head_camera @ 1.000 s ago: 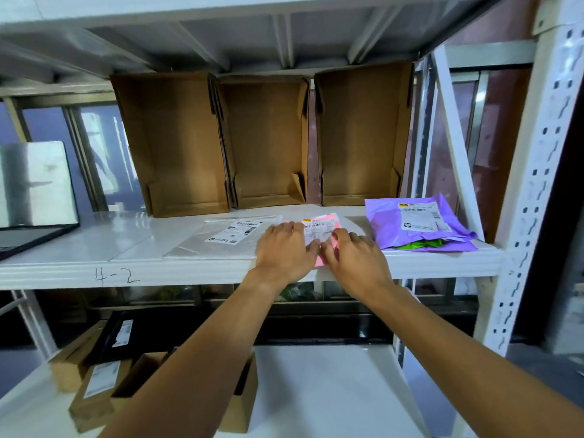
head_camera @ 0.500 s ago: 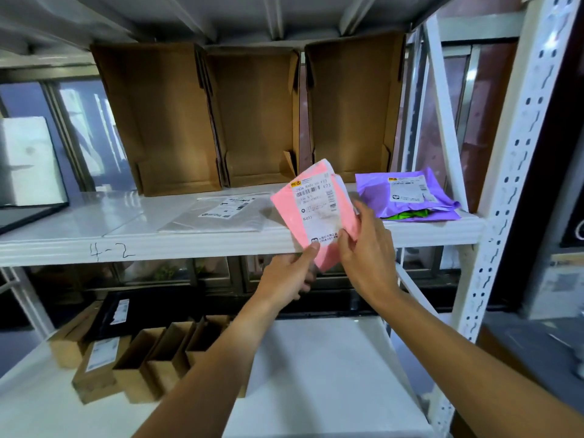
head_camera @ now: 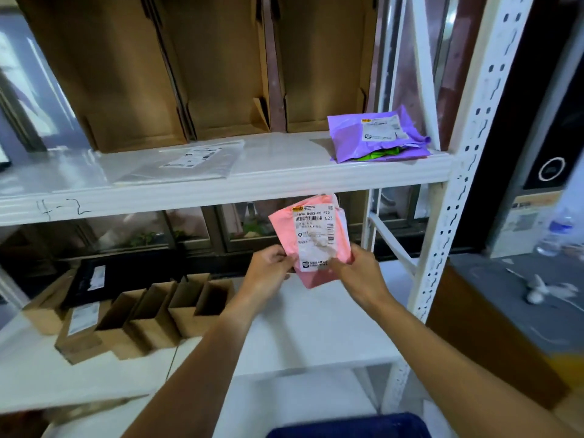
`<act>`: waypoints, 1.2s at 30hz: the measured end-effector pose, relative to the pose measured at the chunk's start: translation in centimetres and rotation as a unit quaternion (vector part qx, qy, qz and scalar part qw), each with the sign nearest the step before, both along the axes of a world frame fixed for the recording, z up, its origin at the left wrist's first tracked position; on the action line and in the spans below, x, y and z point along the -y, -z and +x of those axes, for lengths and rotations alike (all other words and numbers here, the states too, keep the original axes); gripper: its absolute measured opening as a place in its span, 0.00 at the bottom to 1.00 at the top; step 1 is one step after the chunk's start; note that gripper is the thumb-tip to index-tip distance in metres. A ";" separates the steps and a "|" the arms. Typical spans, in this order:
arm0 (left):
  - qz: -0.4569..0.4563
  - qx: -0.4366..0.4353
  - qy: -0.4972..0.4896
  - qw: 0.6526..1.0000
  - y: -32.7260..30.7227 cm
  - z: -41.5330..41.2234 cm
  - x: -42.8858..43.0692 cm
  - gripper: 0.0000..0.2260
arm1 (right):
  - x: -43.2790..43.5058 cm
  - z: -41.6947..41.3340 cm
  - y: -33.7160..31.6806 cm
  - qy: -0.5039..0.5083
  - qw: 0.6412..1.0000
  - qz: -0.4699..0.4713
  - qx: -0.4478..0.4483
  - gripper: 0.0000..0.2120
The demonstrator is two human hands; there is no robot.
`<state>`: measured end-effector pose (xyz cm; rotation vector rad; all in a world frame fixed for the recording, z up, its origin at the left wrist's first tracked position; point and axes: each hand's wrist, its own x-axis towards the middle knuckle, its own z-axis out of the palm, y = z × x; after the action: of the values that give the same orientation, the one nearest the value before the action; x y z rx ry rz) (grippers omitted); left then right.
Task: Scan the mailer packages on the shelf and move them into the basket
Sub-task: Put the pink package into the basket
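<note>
A pink mailer (head_camera: 311, 238) with a white barcode label is held upright in front of the shelf edge, below the white shelf (head_camera: 284, 181). My left hand (head_camera: 268, 271) pinches its lower left edge and my right hand (head_camera: 357, 273) grips its lower right corner. On the shelf lie a clear flat mailer (head_camera: 189, 161) at the middle and a purple mailer (head_camera: 376, 134) at the right, over something green. A dark blue basket rim (head_camera: 347, 426) shows at the bottom edge.
Three open cardboard boxes (head_camera: 221, 64) stand at the back of the shelf. On the lower shelf (head_camera: 316, 327) sit several small cardboard boxes (head_camera: 151, 314) and a black package (head_camera: 91, 279). A white perforated upright (head_camera: 458, 172) stands right. A water bottle (head_camera: 554, 232) is far right.
Both hands lifted the pink mailer off the shelf and brought it down and toward me, below the shelf edge. The view has tilted downward.
</note>
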<state>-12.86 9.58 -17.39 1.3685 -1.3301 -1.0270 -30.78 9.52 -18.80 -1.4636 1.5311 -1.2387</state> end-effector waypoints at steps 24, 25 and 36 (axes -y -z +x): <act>0.173 0.018 0.019 0.985 20.1 -4.5 -2.6 0.02 | -6.2 -6.8 17.7 0.014 0.967 0.240 0.083 0.07; 0.184 0.024 0.022 0.982 21.5 -4.8 -2.8 0.02 | -6.4 -7.2 19.1 0.020 0.964 0.252 0.083 0.08; 0.281 0.043 0.039 0.958 32.9 -10.4 -4.5 0.05 | -8.2 -12.8 31.4 0.047 0.933 0.349 0.071 0.06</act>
<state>-23.25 14.06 -50.25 1.8032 -1.2083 -1.4904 -43.62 17.73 -50.21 -0.8237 1.7113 -0.7011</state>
